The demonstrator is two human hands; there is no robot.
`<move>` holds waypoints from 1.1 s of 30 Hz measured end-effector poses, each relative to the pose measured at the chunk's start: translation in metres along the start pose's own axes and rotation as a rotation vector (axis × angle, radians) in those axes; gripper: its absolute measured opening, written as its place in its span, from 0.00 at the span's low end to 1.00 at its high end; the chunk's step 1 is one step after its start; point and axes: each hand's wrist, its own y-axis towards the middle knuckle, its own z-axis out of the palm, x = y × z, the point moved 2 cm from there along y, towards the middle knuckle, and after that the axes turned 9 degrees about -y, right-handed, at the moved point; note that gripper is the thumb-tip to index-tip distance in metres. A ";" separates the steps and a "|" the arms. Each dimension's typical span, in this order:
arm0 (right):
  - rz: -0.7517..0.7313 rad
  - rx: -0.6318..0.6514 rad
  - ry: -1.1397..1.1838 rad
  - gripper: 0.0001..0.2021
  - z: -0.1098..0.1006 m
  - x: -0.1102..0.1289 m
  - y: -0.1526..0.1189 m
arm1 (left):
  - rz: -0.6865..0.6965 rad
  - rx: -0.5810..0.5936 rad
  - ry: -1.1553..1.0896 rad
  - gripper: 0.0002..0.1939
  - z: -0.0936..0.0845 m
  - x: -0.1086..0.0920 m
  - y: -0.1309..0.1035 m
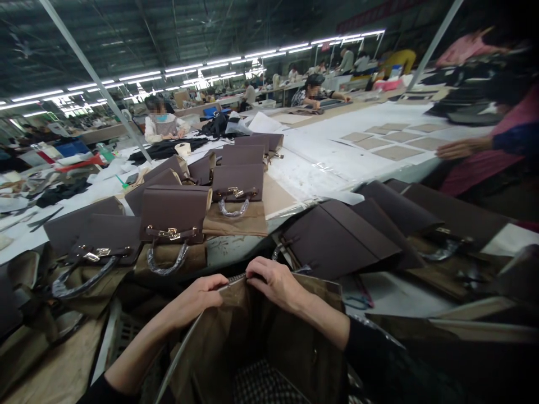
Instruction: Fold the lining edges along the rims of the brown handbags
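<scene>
Both hands are at the top edge of a brown bag piece [236, 331] with a checked inner lining, held open toward me. My left hand [206, 293] pinches the edge from the left, thumb and fingers closed on it. A little to the right, my right hand [273, 280] grips the same edge between thumb and bent fingers. Below the hands the inside of the piece shows, with black-and-white checked cloth at the bottom. Just beyond them lies a dark brown handbag [337, 238] on its side.
Several brown handbags with wrapped handles, such as one handbag [174, 210], stand along the table [303, 163]. Flat tan pieces [398, 152] lie farther back. At right is a co-worker's hand [463, 148]. A plastic crate [122, 331] sits below left. Other people work behind.
</scene>
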 end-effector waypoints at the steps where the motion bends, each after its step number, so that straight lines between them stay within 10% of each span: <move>1: -0.006 0.014 -0.008 0.04 -0.001 0.000 0.002 | 0.004 -0.001 0.006 0.13 0.000 0.000 0.000; 28: -0.139 -0.090 0.180 0.07 0.004 0.004 -0.012 | 0.084 0.009 0.240 0.11 -0.010 0.003 0.017; 33: -0.124 -0.007 0.263 0.08 -0.002 0.000 -0.015 | 0.296 -0.008 0.366 0.13 0.001 -0.021 0.016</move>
